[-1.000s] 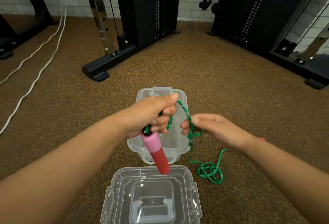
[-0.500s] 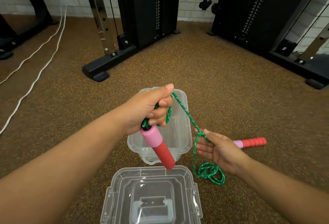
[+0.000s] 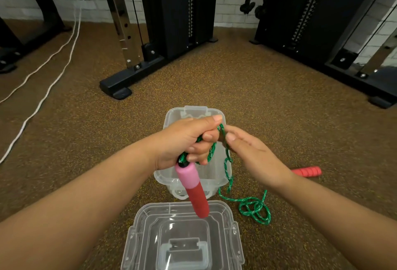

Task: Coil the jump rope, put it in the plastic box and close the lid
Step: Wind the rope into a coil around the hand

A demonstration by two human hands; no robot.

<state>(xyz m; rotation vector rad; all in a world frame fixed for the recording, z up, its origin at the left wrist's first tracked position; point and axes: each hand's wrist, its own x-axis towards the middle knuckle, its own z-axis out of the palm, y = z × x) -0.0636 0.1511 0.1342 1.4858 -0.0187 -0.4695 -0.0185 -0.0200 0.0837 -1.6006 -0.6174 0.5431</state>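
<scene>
My left hand (image 3: 189,140) is closed around loops of the green jump rope (image 3: 225,162), and one pink-and-red handle (image 3: 194,188) hangs down from that fist. My right hand (image 3: 251,153) pinches the rope right beside the left fist, above the open clear plastic box (image 3: 171,117). The loose rope runs down to a tangle (image 3: 255,207) on the floor. The other red handle (image 3: 309,171) lies on the floor to the right, partly hidden by my right wrist. The clear lid (image 3: 182,237) lies upside up on the floor in front of the box.
Brown speckled rubber floor all around. Black gym machine bases stand behind at centre (image 3: 116,86) and at the right (image 3: 380,98). Two white cables (image 3: 43,95) trail across the floor at the left. A white brick wall is at the back.
My right hand rose from low near the floor tangle up to the left fist, carrying a length of rope with it. The left hand and hanging handle stayed nearly still.
</scene>
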